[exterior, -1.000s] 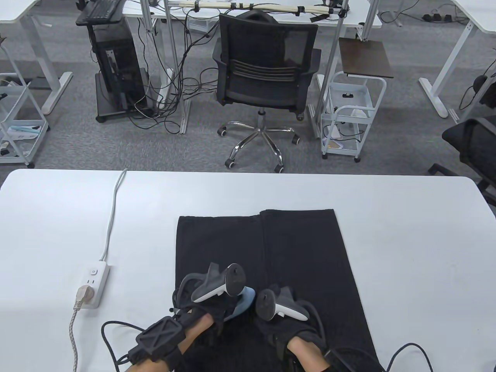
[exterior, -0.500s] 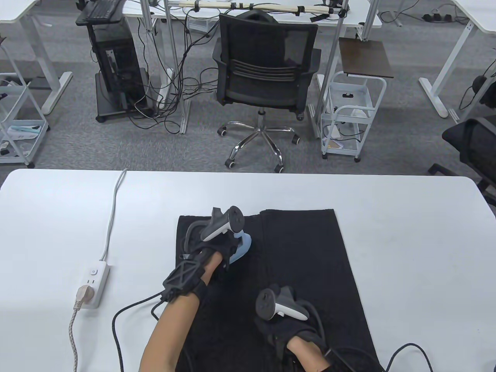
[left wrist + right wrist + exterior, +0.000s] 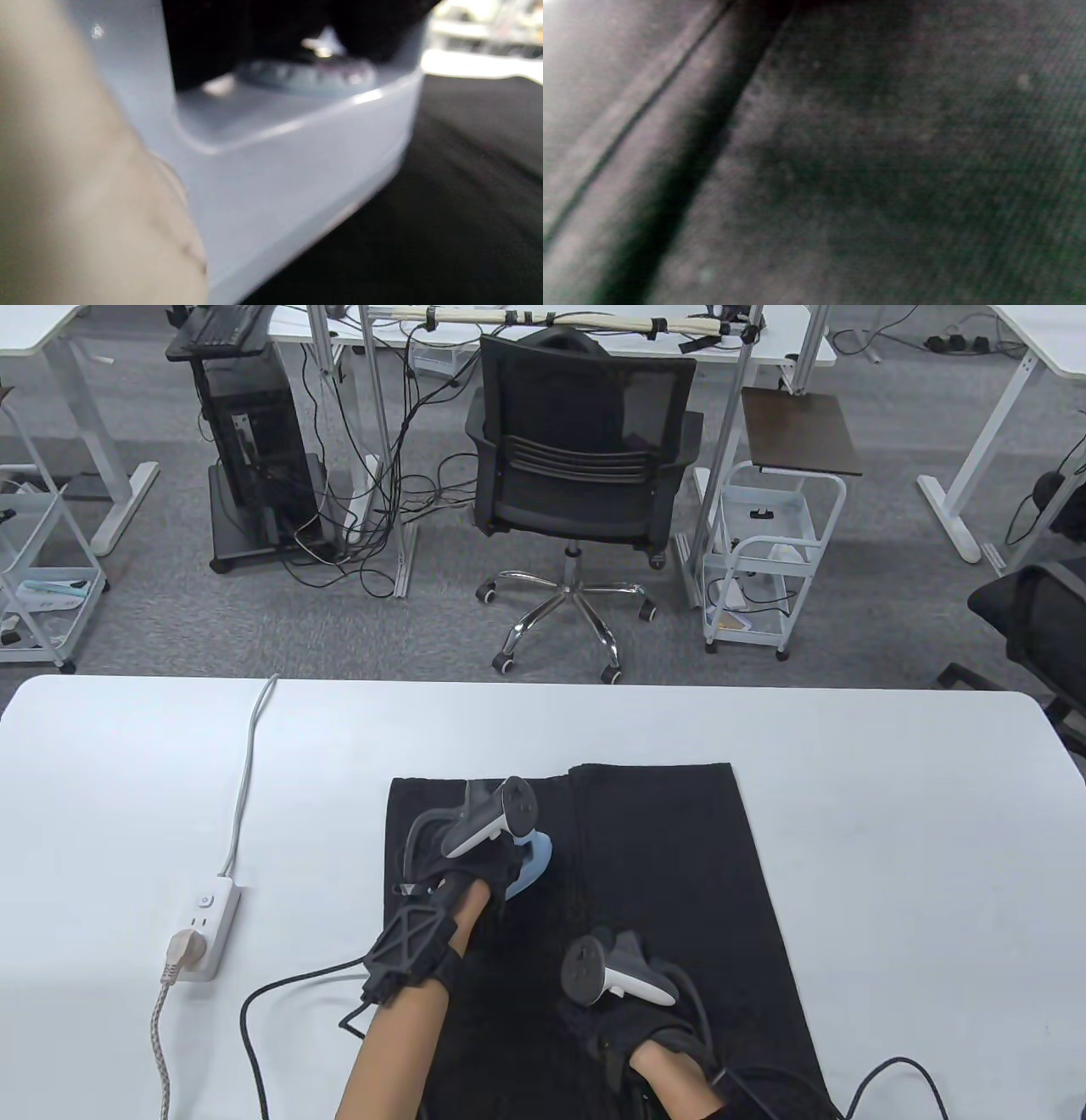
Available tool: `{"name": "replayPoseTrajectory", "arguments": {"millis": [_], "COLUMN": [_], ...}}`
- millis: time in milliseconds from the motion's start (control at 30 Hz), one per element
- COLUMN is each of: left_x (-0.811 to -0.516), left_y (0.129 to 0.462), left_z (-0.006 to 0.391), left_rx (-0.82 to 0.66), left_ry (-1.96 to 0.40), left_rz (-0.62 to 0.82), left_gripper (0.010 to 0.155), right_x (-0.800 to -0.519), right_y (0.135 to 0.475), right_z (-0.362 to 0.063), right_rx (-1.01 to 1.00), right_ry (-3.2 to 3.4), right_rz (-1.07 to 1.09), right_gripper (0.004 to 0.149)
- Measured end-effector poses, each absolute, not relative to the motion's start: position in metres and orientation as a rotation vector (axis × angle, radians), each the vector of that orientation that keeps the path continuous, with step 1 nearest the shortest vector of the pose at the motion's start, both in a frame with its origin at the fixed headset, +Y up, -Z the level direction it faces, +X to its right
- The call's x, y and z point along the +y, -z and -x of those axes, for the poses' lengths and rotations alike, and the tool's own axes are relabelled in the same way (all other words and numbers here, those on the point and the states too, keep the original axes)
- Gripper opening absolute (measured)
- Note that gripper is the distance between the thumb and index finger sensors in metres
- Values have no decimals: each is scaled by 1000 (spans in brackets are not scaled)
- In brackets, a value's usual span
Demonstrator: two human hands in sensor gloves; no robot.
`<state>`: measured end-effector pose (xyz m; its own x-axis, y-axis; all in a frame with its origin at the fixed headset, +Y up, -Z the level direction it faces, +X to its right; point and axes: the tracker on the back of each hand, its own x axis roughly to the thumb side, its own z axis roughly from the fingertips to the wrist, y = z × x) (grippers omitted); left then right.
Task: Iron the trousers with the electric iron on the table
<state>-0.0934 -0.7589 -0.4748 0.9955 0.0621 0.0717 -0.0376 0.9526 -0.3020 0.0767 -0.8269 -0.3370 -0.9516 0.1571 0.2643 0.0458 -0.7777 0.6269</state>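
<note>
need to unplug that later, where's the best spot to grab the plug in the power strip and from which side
Pinch the beige plug by its body, not the braided cord. It sits in the near end of the power strip, its cord trailing toward the table's near edge, so probably come from above and pull straight up while steadying the strip.

Black sensor gloves on left hand point(image 3: 475, 869) and right hand point(image 3: 632, 1027), grey-and-white trackers, black lattice wrist modules, trailing black cables
</note>
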Motion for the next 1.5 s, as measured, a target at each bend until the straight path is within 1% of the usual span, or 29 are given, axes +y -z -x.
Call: {"name": "replayPoseTrajectory", "arguments": {"millis": [367, 467, 567, 667, 767, 933, 1133, 1300, 1400, 1500], "left_x": [-760, -761, -761, -761, -760, -759, -758, -757, -757, -758], "left_y": [373, 356, 349, 352, 363, 395, 443, 472, 477, 473], "left_z": [90, 92, 92, 92, 94, 97, 105, 113, 115, 113], "left_rx": [-173, -200, -196, -198, -206, -172, -119, -83, -78, -70], "left_ry": [-41, -41, -35, -32, -24, -29, -26, -31, -38, -24], "left_rz": [301, 300, 287, 301, 287, 288, 286, 290, 299, 275], "left_gripper": [39, 39, 39, 39, 39, 39, 39, 39, 39, 39], "right_x": [-827, -827, -828, -828, -828, -828, -828, -828, -828, -828], "right_y": [337, 337, 336, 336, 336, 336, 335, 335, 335, 335], "right_z": [-78, -78, -78, -78, -78, -78, -78, -78, -79, -78], "right_rx": [1014, 1016, 1009, 1009, 1009, 1006, 1003, 1005, 1007, 1010], "right_ry": [-2867, -2864, -2865, -2869, -2868, -2870, -2872, -2870, -2867, -2864], "right_rz": [-478, -481, -482, -483, -484, -486, -488, -489, -488, -487], "right_gripper": [73, 72, 72, 73, 73, 73, 73, 73, 74, 74]}}
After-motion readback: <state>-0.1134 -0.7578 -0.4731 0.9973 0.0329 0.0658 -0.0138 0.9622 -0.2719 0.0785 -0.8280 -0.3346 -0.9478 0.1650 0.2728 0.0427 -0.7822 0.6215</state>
